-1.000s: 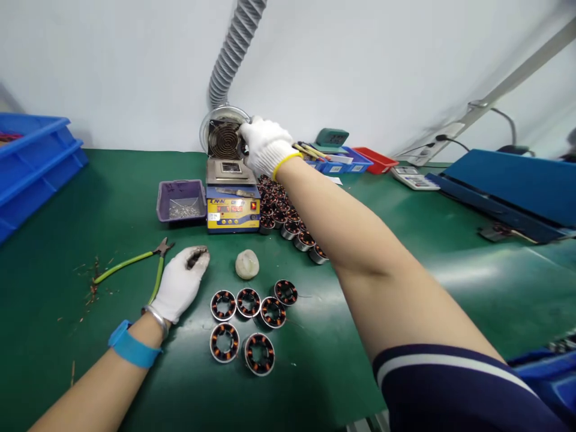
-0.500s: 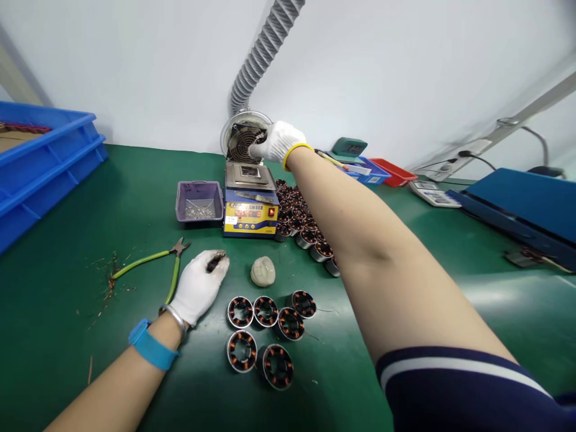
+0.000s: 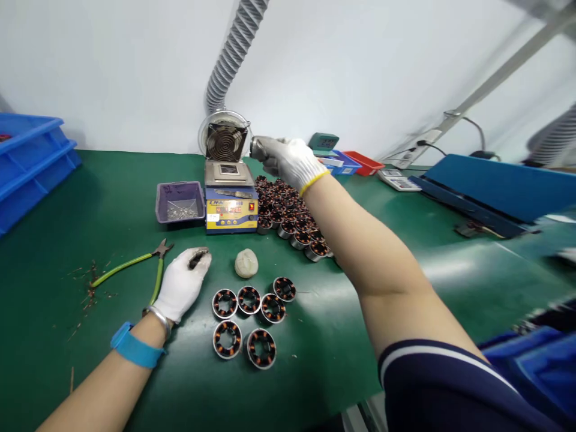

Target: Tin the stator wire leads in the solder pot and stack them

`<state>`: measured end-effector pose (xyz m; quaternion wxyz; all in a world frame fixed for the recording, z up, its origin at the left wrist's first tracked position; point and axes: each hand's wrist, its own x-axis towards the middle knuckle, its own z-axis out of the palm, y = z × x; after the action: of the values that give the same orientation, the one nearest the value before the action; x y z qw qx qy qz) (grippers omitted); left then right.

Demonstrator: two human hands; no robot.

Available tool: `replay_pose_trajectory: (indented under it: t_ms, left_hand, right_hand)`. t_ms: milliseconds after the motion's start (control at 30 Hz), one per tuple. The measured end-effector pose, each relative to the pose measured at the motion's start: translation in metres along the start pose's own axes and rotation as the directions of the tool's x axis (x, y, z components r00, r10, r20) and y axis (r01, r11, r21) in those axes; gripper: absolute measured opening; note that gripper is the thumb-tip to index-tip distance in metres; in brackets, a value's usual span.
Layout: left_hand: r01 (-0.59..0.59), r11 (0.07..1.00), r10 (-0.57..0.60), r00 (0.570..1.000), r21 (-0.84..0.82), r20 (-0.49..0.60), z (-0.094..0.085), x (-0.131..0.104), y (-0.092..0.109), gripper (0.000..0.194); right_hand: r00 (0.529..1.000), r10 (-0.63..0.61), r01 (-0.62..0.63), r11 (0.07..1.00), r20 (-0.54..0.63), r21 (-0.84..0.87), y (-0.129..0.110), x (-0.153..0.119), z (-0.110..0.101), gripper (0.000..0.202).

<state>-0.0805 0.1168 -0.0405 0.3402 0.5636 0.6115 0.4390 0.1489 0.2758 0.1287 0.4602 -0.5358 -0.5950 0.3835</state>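
My gloved right hand (image 3: 288, 159) is raised right of the solder pot (image 3: 231, 210), its fingers closed around a motor stator (image 3: 257, 147) whose metal side shows. Resting on the green table, my gloved left hand (image 3: 183, 282) has its fingers curled together. A dark patch shows between thumb and forefinger; whether it is a held thing or dirt is unclear. Green-handled cutting pliers (image 3: 155, 255) lie beside that hand. To its right stands a small whitish round jar (image 3: 246, 263). Several wound stators (image 3: 227, 339) sit in front of the jar.
A purple tray (image 3: 180, 186) with metal bits adjoins the solder pot. Behind the pot are a fan (image 3: 225, 144) and a grey duct hose (image 3: 234, 54). Many stators (image 3: 288, 210) crowd its right. Blue crates (image 3: 36, 162) stand left; wire scraps (image 3: 87, 300) lie near the pliers.
My right hand has moved right, away from the fan, and the stator in it now shows. The view has swung to the right. My left hand stays beside the pliers.
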Motion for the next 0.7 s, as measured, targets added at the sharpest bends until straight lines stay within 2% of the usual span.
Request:
replay_pose_trajectory:
  t_ms: [67,200,267,333,400,467,600,700]
  left_hand:
    - [0.021,1.000,-0.021,1.000,0.001,0.006,-0.001,-0.001,0.003,0.050]
    - [0.068,0.997,-0.068,0.998,0.038,0.001,-0.003,-0.002,0.007,0.047]
    - [0.082,0.994,-0.083,0.997,0.069,0.001,-0.004,-0.002,0.008,0.046]
    - [0.090,0.992,-0.091,0.996,0.084,0.013,-0.005,-0.003,0.010,0.046]
    - [0.094,0.989,-0.097,0.995,0.111,0.017,-0.007,-0.003,0.013,0.045]
    - [0.098,0.981,-0.100,0.995,0.170,0.006,-0.008,-0.004,0.019,0.042]
    - [0.121,0.958,-0.123,0.992,0.260,-0.007,-0.009,-0.006,0.032,0.038]
    - [0.148,0.954,-0.151,0.988,0.262,-0.006,-0.009,-0.008,0.039,0.033]
  right_hand:
    - [0.999,0.030,-0.032,0.985,0.015,0.172,0.024,-0.048,-0.016,0.021]
    - [0.988,0.153,-0.155,0.972,0.025,0.177,0.087,-0.154,-0.047,0.046]
    - [0.977,0.214,-0.215,0.975,0.018,0.063,0.113,-0.198,-0.060,0.056]
    - [0.979,0.194,-0.186,0.975,0.056,-0.124,0.131,-0.229,-0.069,0.057]
    - [0.984,0.111,-0.058,0.938,0.138,-0.342,0.139,-0.248,-0.073,0.057]
    - [0.969,0.032,0.095,0.870,0.247,-0.485,0.139,-0.255,-0.070,0.060]
    - [0.888,-0.072,0.310,0.823,0.454,-0.475,0.130,-0.251,-0.051,0.066]
    - [0.831,-0.154,0.412,0.815,0.534,-0.407,0.125,-0.243,-0.029,0.062]
